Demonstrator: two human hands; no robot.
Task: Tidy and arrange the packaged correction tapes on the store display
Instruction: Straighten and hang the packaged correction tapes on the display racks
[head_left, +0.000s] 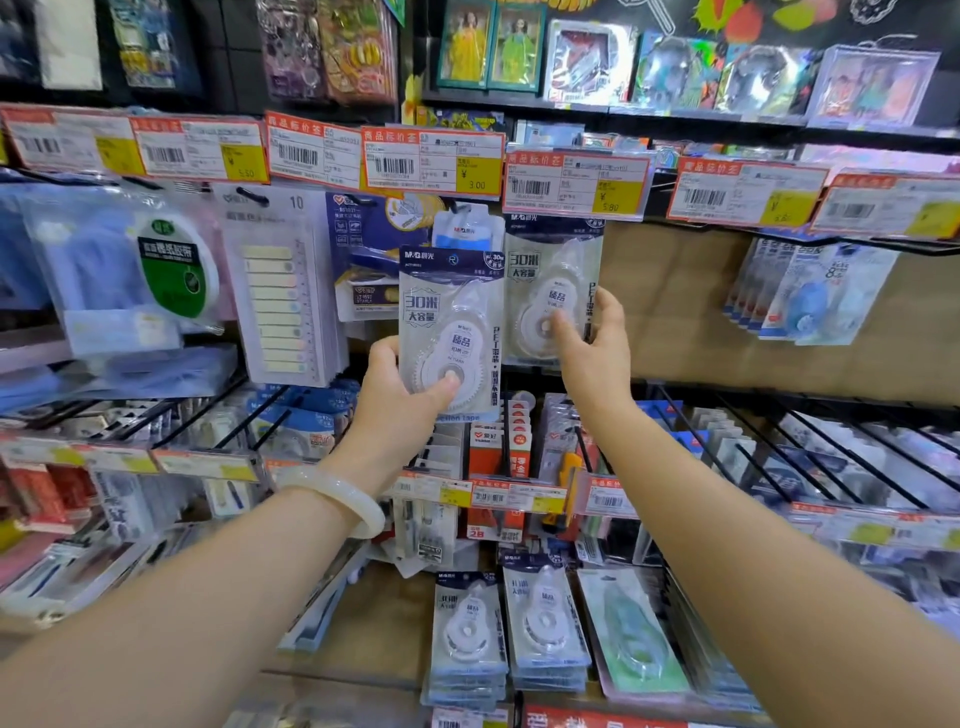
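My left hand (400, 395) grips a packaged correction tape (451, 312), white dispenser on a grey card with a dark blue header, held upright in front of the display. My right hand (592, 343) pinches the lower part of a matching pack (553, 270) that hangs from a hook under the price tag (574, 182). The two packs sit side by side, the left one slightly lower and nearer me. Two stacks of the same packs (470, 629) (545, 618) lie flat on the bottom shelf between my forearms.
Sticky-note flags (283, 291) and green tape rolls (171, 270) hang at left. Blue correction tapes (810, 291) hang at right before bare cardboard backing (670, 296). Black hooks (831, 447) jut out below with price tags (514, 496). A green-tinted pack (631, 634) lies beside the stacks.
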